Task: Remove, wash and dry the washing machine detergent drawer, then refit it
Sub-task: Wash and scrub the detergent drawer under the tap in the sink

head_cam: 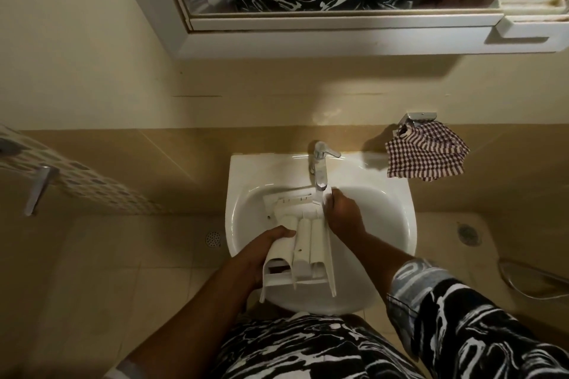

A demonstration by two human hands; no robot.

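Beige bathroom walls surround a white sink (246,181) where the detergent drawer (303,243) lies under the tap (320,163); the left hand (261,251) grips its side, the right hand (341,209) its far end.

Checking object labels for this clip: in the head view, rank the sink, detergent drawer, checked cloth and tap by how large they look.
1. sink
2. detergent drawer
3. checked cloth; the drawer is held nearer the camera, so the order of these two is unsure
4. tap
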